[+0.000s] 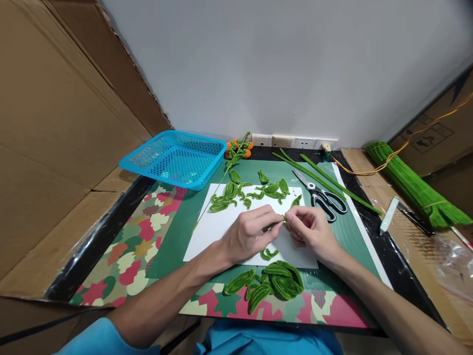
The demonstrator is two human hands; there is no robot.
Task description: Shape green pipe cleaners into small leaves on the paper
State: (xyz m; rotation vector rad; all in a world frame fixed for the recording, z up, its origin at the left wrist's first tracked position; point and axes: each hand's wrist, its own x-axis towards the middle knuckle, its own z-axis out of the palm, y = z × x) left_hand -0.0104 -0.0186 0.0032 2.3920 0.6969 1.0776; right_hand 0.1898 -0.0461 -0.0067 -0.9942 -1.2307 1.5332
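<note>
My left hand (248, 232) and my right hand (309, 230) meet over a white sheet (212, 231), both pinching one small green pipe-cleaner piece (278, 223) between their fingertips. A short curled green bit (268, 254) lies on the sheet just below my hands. Several finished green pipe-cleaner leaves (254, 191) are spread along the sheet's far edge. A pile of larger green leaves (271, 283) sits near the table's front edge.
Black-handled scissors (322, 196) lie right of the sheet, with long green pipe-cleaner stems (325, 180) beside them. A blue mesh basket (175, 158) stands at the back left. A stem with orange flowers (236, 150) lies by the wall. A bundle of green pipe cleaners (414, 185) lies far right.
</note>
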